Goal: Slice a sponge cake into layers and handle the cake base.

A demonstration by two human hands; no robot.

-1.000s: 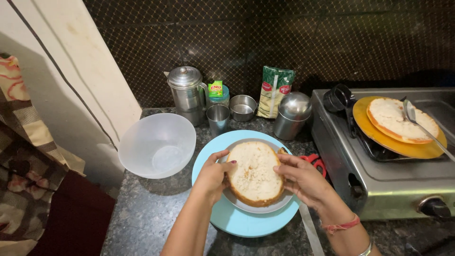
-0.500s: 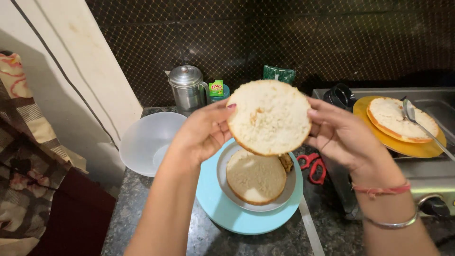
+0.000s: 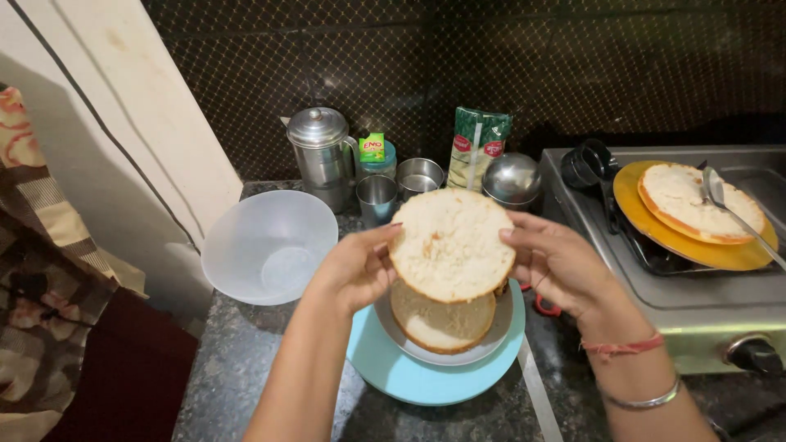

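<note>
Here, at frame centre, your left hand [image 3: 356, 270] and right hand [image 3: 557, 266] clasped the round cake layer [image 3: 452, 244] by its edges, level so it wouldn't break, above the lower layer [image 3: 438, 323] on its plate [image 3: 491, 331].

Dim kitchen, one warm light falling from above and in front of the dark tiled wall [image 3: 573, 74]. The wall stays nearly black and swallows detail. Bright glints on the steel jug [image 3: 321, 151] and steel lid [image 3: 511, 176] below that wall; a soft sheen on the white bowl [image 3: 268, 245] left of them. The cake layer [image 3: 452, 244] is well lit and sharp. The right hand [image 3: 565, 266] shows slight motion blur. Shadow pools on the counter [image 3: 237, 368] under the forearms. Straight edges bow near the frame's left side.
</note>
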